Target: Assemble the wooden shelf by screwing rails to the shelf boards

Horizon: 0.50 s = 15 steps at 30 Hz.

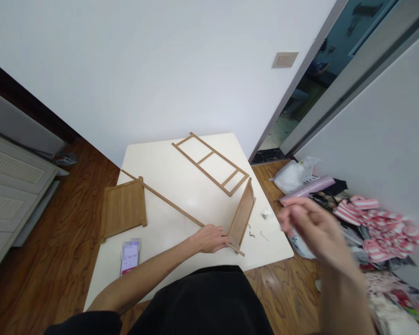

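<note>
My left hand point(212, 238) is closed around the lower end of a long thin wooden bar point(174, 204), where it meets a wooden slatted panel point(242, 216) standing on its edge. The bar slants across the table, and its far end passes over a second wooden panel point(124, 208) lying flat at the left. Raised off the table's right side, my right hand point(309, 223) is blurred, its fingers curled together; whatever they may hold cannot be made out. Several small screws point(252, 234), a thin hex key point(264, 236) and a small clear bag point(266, 213) lie beside the upright panel.
A ladder-like wooden frame point(212, 164) lies at the back of the white table point(160, 163). A phone point(130, 256) showing a timer rests at the front left. Bags, a purple roll point(310, 187) and striped cloth point(373, 218) crowd the floor at right.
</note>
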### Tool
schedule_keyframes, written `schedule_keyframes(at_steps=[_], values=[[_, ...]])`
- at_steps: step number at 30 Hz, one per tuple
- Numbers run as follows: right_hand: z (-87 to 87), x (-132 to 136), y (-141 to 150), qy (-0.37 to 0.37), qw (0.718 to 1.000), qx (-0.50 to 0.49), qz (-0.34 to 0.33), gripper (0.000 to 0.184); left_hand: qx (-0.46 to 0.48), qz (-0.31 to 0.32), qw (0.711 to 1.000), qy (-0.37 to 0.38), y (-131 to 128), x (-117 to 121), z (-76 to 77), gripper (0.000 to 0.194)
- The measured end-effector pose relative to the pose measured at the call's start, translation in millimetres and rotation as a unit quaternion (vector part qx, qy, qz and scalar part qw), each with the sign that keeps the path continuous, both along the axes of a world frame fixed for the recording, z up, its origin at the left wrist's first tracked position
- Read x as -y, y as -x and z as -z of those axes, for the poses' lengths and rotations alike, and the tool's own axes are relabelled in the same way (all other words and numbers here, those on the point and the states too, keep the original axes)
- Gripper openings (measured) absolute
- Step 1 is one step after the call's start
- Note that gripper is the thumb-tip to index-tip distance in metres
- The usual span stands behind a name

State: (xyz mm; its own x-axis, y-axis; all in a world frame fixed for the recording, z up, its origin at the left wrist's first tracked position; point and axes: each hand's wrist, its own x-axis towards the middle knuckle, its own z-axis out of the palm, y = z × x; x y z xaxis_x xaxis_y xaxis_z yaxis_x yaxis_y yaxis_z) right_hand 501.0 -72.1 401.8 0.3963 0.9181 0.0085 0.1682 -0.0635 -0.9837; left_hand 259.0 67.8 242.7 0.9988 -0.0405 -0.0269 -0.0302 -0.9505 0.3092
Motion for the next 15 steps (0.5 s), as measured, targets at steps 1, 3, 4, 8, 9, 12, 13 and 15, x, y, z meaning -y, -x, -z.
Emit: schedule_keyframes(at_steps=[1, 3, 4, 8, 9, 12, 13, 15], values=[[19.4, 2, 6, 0.038, 0.999, -0.032, 0.003, 0.039, 0.002, 0.0, 1.0, 0.0, 0, 0, 0.1, 0.02], [73.0, 12, 19, 0.117, 0.988, -0.09, 0.032, 0.05, 0.007, -0.001, 1.0, -0.001, 0, 0, -0.4, 0.02], [103.9, 19, 25, 0.15, 0.981, -0.109, 0.052, 0.057, 0.008, -0.001, 1.0, -0.003, 0, 0, -0.8, 0.02], [213.4, 51, 45, 0.239, 0.96, -0.088, 0.117, 0.061, 0.009, 0.002, 1.0, -0.014, 0, 0, -2.3, 0.02], [231.9, 56, 48, 0.278, 0.95, -0.071, 0.123, 0.058, 0.01, 0.002, 1.0, -0.015, 0, 1, -2.1, 0.021], [265.9, 64, 56, 0.379, 0.916, -0.004, 0.129, 0.046, 0.019, -0.004, 1.0, -0.016, -1, 2, -0.1, 0.027], [271.8, 64, 59, 0.397, 0.909, 0.014, 0.125, 0.042, 0.021, -0.007, 1.0, -0.017, -1, 2, 0.6, 0.029], [278.9, 61, 65, 0.417, 0.901, 0.049, 0.109, 0.036, 0.026, -0.01, 0.999, -0.018, -1, 2, 1.5, 0.03]])
